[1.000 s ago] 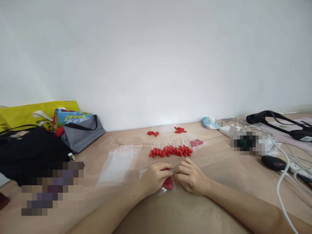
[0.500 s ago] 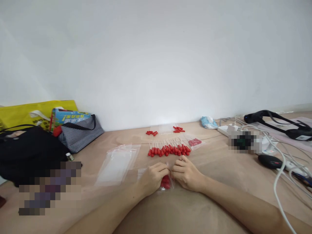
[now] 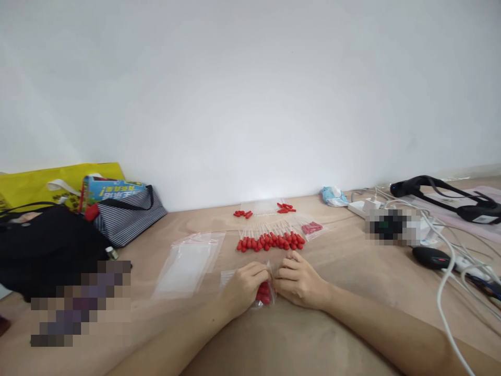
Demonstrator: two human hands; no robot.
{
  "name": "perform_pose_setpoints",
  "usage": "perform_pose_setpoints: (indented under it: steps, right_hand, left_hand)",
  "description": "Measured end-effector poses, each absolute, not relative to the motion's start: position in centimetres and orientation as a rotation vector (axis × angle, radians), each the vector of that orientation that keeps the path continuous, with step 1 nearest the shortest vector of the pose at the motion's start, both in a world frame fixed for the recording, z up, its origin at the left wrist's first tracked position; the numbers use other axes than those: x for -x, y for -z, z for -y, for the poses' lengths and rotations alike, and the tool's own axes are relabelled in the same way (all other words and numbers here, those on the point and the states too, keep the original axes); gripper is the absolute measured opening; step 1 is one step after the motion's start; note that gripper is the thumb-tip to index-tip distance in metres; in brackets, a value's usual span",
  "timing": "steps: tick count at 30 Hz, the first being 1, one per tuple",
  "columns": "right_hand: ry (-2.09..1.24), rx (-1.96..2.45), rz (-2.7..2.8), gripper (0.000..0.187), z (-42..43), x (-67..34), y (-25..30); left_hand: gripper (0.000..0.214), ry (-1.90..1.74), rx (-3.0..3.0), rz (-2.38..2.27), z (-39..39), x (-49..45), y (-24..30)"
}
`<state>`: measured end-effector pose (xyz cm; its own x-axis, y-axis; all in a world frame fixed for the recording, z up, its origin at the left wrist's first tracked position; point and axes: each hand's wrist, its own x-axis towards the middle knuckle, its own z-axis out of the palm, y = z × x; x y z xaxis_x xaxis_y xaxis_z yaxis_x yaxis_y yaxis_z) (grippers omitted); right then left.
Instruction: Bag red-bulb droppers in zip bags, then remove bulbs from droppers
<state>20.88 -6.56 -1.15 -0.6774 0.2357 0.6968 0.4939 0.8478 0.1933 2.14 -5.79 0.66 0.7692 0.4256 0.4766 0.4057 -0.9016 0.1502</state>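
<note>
1. Grasps a clear bag in the left hand, with curled fingers over its upper side.
2. Rests the right hand against the bag's right edge, with bent knuckles and near-meeting fingertips; cannot tell from this angle whether pinching the plastic or just touching it.
3. Has the bag low on the table, close to the body, showing red heads through the plastic beside the left fingers.
4. Counts as bagged, by the look of it, these heads and the red pieces in a second bag, lying beyond the right hand. Cannot tell whether sealed or unsealed in either case.
5. Leaves outside these two bags a row of red-headed sticks, just ahead of both hands and pointing red ends toward the body.
6. Has more red pieces farther back, in a left cluster and a right cluster, near the wall.
7. Has flat bags lying to the left, untouched. Seems only partway along.
</note>
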Motion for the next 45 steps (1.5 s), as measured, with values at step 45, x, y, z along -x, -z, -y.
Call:
perform_pose_setpoints:
  steps: [45]
  right_hand:
    - [0.419, 0.509, 2.533, 0.026, 5.8, -20.8, 0.9]
  left_hand:
    - [0.036, -0.689, -3.009, -0.567, 4.6, -0.6, -2.1]
